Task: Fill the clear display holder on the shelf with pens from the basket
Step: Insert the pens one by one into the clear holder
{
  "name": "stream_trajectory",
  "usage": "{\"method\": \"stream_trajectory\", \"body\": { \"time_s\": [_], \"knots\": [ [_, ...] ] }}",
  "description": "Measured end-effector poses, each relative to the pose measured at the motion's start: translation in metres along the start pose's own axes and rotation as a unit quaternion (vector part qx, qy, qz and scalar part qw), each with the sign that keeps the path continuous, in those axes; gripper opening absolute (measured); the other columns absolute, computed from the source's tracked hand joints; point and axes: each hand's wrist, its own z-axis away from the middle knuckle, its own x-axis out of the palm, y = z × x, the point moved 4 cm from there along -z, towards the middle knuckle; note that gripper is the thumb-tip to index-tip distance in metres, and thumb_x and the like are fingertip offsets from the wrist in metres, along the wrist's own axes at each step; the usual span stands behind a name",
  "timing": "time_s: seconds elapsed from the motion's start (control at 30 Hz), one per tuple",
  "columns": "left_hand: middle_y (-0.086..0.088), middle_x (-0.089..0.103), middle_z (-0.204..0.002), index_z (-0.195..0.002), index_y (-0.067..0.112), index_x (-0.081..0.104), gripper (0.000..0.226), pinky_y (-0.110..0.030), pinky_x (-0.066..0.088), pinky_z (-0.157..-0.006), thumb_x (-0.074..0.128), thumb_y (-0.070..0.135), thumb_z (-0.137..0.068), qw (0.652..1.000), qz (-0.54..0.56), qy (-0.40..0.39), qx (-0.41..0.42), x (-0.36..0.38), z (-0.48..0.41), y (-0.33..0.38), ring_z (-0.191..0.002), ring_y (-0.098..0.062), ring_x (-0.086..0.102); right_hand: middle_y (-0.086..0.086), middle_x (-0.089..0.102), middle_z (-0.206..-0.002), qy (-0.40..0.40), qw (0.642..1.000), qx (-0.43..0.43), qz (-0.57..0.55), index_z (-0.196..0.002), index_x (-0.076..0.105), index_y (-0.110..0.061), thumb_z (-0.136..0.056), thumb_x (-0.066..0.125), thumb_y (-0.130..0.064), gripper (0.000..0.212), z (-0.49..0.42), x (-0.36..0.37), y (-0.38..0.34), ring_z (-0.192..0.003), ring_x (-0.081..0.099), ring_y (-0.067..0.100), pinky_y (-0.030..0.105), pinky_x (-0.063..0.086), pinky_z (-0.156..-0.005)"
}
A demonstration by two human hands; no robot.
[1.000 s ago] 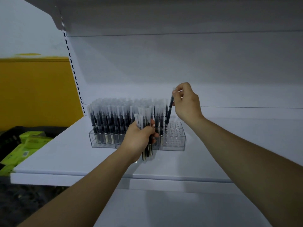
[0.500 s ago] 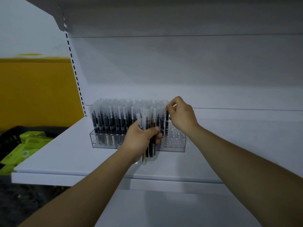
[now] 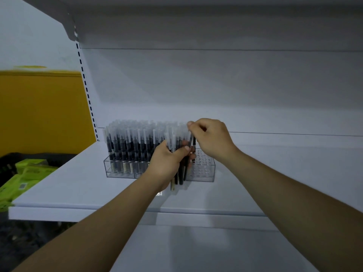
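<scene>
Centre frame, your left hand (image 3: 167,163) gripped a bundle of pens (image 3: 180,174) upright, just in front of the clear holder (image 3: 206,170) on the white shelf (image 3: 68,185). Just behind, your right hand (image 3: 213,141) pinched one pen (image 3: 194,143) by its cap beside the packed rows. The holder's right end showed bare holes.

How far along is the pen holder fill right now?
Mostly done: standing pens fill the clear holder except its right end. In hand: the left hand grips a bundle of pens in front of it, and the right hand pinches one pen by its cap at the filled edge. Left: the empty holes at the right end.
</scene>
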Motion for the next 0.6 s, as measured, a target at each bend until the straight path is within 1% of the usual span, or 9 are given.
{"method": "stream_trajectory", "body": {
  "time_s": [0.07, 0.1, 0.13, 0.2, 0.27, 0.33, 0.43, 0.5, 0.6],
  "knots": [
    [-0.005, 0.073, -0.099, -0.103, 0.012, 0.061, 0.009, -0.035, 0.058, -0.079, 0.058, 0.009, -0.095, 0.999, -0.014, 0.038, -0.002, -0.008, -0.002, -0.003, -0.088, -0.017, 0.071, 0.004, 0.062, -0.072, 0.041, 0.999, 0.010, -0.015, -0.073, 0.059, -0.013, -0.097, 0.049, -0.038, 0.036, -0.003, -0.009, -0.001, -0.072, 0.064, 0.022, 0.034, 0.051, -0.069],
    [-0.006, 0.072, -0.100, -0.105, 0.009, 0.060, 0.011, -0.037, 0.058, -0.078, 0.057, 0.010, -0.095, 0.998, -0.008, 0.059, -0.010, -0.014, -0.003, -0.005, -0.088, -0.018, 0.072, 0.005, 0.065, -0.076, 0.068, 0.997, 0.019, -0.030, -0.074, 0.057, -0.016, -0.098, 0.048, -0.038, 0.034, -0.007, -0.015, 0.000, -0.075, 0.066, 0.024, 0.037, 0.053, -0.072],
    [-0.008, 0.071, -0.097, -0.107, 0.006, 0.058, 0.012, -0.038, 0.059, -0.076, 0.056, 0.010, -0.096, 0.997, -0.003, 0.075, -0.017, -0.019, -0.004, -0.006, -0.084, -0.019, 0.071, 0.004, 0.067, -0.079, 0.093, 0.994, 0.027, -0.045, -0.075, 0.057, -0.019, -0.098, 0.048, -0.039, 0.032, -0.012, -0.021, 0.002, -0.077, 0.067, 0.023, 0.039, 0.055, -0.075],
    [-0.009, 0.066, -0.083, -0.104, 0.005, 0.055, 0.009, -0.036, 0.057, -0.067, 0.054, 0.009, -0.097, 0.996, -0.002, 0.089, -0.024, -0.026, -0.003, -0.006, -0.070, -0.021, 0.065, 0.002, 0.068, -0.081, 0.121, 0.990, 0.034, -0.059, -0.078, 0.057, -0.020, -0.099, 0.047, -0.038, 0.029, -0.021, -0.031, 0.007, -0.077, 0.068, 0.021, 0.042, 0.056, -0.078],
    [-0.008, 0.058, -0.072, -0.098, 0.007, 0.054, 0.002, -0.032, 0.051, -0.058, 0.052, 0.009, -0.098, 0.996, -0.018, 0.077, -0.027, -0.027, -0.001, -0.005, -0.058, -0.018, 0.055, -0.003, 0.067, -0.080, 0.117, 0.991, 0.038, -0.051, -0.079, 0.056, -0.021, -0.099, 0.047, -0.037, 0.027, -0.026, -0.030, 0.014, -0.077, 0.067, 0.020, 0.043, 0.057, -0.077],
    [-0.005, 0.053, -0.067, -0.091, 0.010, 0.052, 0.008, -0.029, 0.047, -0.053, 0.051, 0.008, -0.098, 0.997, -0.030, 0.060, -0.031, -0.024, 0.000, -0.004, -0.053, -0.015, 0.048, -0.006, 0.065, -0.079, 0.102, 0.993, 0.046, -0.040, -0.081, 0.056, -0.021, -0.099, 0.048, -0.035, 0.025, -0.027, -0.023, 0.023, -0.078, 0.066, 0.020, 0.044, 0.057, -0.077],
    [-0.004, 0.049, -0.065, -0.087, 0.011, 0.051, 0.012, -0.029, 0.045, -0.053, 0.050, 0.007, -0.098, 0.998, -0.034, 0.041, -0.036, -0.020, -0.001, -0.005, -0.053, -0.015, 0.044, -0.005, 0.064, -0.080, 0.097, 0.993, 0.054, -0.041, -0.091, 0.058, -0.018, -0.099, 0.048, -0.035, 0.021, -0.029, -0.014, 0.033, -0.079, 0.067, 0.022, 0.047, 0.057, -0.077],
    [-0.005, 0.047, -0.065, -0.086, 0.011, 0.050, 0.014, -0.030, 0.042, -0.054, 0.048, 0.002, -0.096, 0.998, -0.038, 0.038, -0.042, -0.019, -0.003, -0.007, -0.056, -0.016, 0.043, -0.003, 0.066, -0.082, 0.097, 0.993, 0.053, -0.040, -0.093, 0.058, -0.018, -0.099, 0.047, -0.035, 0.021, -0.033, -0.012, 0.034, -0.080, 0.067, 0.023, 0.048, 0.056, -0.078],
    [-0.005, 0.045, -0.067, -0.086, 0.012, 0.050, 0.017, -0.032, 0.040, -0.056, 0.045, -0.003, -0.093, 0.997, -0.032, 0.036, -0.056, -0.020, -0.006, -0.010, -0.059, -0.018, 0.041, -0.001, 0.066, -0.082, 0.082, 0.996, 0.042, -0.017, -0.093, 0.059, -0.015, -0.100, 0.047, -0.035, 0.024, -0.035, -0.009, 0.035, -0.079, 0.067, 0.022, 0.044, 0.056, -0.079]
  ]
}}
